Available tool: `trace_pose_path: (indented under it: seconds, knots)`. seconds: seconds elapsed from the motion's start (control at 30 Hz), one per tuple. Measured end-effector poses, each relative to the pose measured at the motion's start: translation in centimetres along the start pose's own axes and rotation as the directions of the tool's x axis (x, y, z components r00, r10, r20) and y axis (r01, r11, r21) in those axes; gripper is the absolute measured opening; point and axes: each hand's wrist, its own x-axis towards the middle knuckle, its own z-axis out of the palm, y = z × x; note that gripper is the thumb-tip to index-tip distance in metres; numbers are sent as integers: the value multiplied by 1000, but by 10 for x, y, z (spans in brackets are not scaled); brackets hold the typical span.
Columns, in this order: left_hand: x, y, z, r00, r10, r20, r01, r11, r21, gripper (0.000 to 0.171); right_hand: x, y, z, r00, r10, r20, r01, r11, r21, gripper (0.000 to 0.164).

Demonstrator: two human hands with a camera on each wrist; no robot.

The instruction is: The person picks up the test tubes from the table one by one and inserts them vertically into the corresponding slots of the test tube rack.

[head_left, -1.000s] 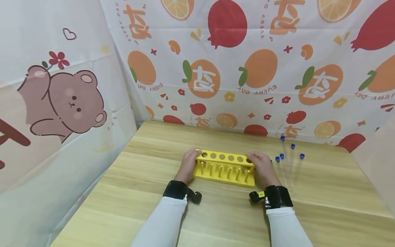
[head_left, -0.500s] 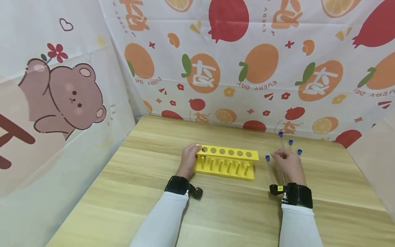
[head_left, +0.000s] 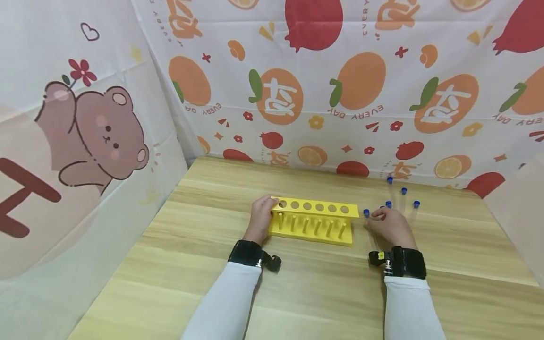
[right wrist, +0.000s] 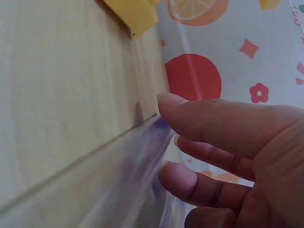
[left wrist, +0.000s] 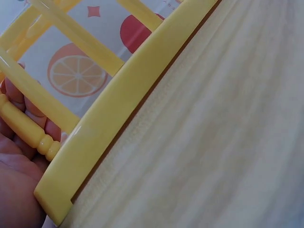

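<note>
A yellow test tube rack [head_left: 312, 237] with a row of holes and upright pegs stands on the wooden table in the head view. My left hand [head_left: 258, 219] grips its left end; in the left wrist view the palm lies against an end post [left wrist: 28, 128]. To the right of the rack, my right hand [head_left: 393, 225] reaches over clear test tubes with blue caps. Its fingers are bent around the nearest tube's blue cap [head_left: 366, 213]. In the right wrist view, thumb and fingers stand apart beside the blurred clear tubes [right wrist: 118, 175]; firm contact cannot be made out.
Several more capped tubes lie behind and right of my right hand, among them one with a blue cap [head_left: 416, 204] and another at the back [head_left: 389, 180]. A fruit-printed cloth [head_left: 314, 94] hangs along the table's far edge. A bear-printed cloth [head_left: 106, 127] hangs at left.
My right hand let go of the rack's right end and moved right to the tubes, then shifted slightly left toward the nearest cap. My left hand stays on the rack.
</note>
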Motion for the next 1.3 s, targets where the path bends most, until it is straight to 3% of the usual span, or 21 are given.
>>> trace_pose_path:
  seconds: [0.3, 0.43, 0.57, 0.8, 0.9, 0.97, 1.03, 1.13, 1.2, 1.3]
  knots:
    - [-1, 4, 1, 1000, 16, 26, -17, 999, 29, 33, 0, -5, 2, 999, -34, -22, 32, 996, -86, 48]
    - [-1, 5, 4, 998, 28, 53, -28, 1000, 7, 31, -1, -7, 2, 995, -89, -53, 80, 987, -142, 42]
    - [-4, 5, 4, 999, 7, 48, -6, 1000, -21, 26, -2, -7, 4, 995, -91, -43, 84, 985, -149, 37]
    - [-3, 3, 0, 998, -28, 56, 32, 997, -64, 24, -1, -9, 1, 990, -110, -92, 104, 992, -67, 46]
    - [-2, 4, -2, 998, -45, 53, 48, 996, -71, 25, 1, -14, -1, 980, -139, -140, 141, 990, 0, 49]
    - [-1, 5, -4, 997, -53, 53, 57, 996, -70, 25, 0, -18, -2, 978, -144, -152, 160, 982, 98, 52]
    - [-1, 6, -5, 997, -60, 56, 63, 996, -63, 27, -3, -25, -3, 973, -162, -162, 197, 954, 228, 54]
    - [1, 5, -6, 996, -70, 60, 74, 995, -60, 28, -6, -33, -4, 959, -197, -205, 266, 879, 396, 59]
    - [1, 5, -5, 995, -80, 65, 85, 994, -68, 28, -9, -38, -5, 940, -211, -268, 317, 830, 460, 59]
    - [2, 4, -2, 993, -92, 68, 97, 993, -70, 28, -15, -46, -4, 923, -176, -341, 341, 784, 519, 55]
